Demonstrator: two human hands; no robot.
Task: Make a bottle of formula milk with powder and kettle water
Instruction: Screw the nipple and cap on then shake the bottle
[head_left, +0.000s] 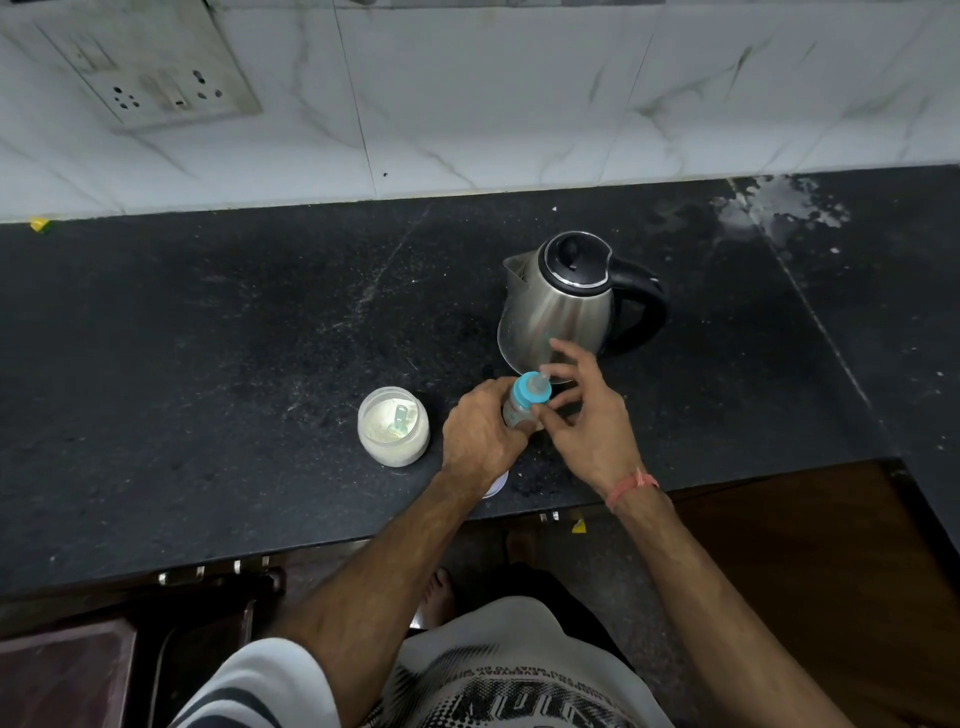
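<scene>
A baby bottle (517, 413) with a blue collar (530, 392) and clear teat stands on the black counter (234, 364). My left hand (480, 434) is wrapped around the bottle's body. My right hand (584, 415) touches the blue collar with thumb and fingertips, its other fingers spread. Just behind the bottle stands a steel kettle (563, 304) with a black lid and handle, lid down. To the left sits an open jar of white powder (393, 426) with a clear scoop lying in it.
A white round lid (496, 487) peeks out under my left wrist near the counter's front edge. White spill marks (779, 210) lie at the counter's back right. A wall socket (156, 83) is on the tiled wall at upper left.
</scene>
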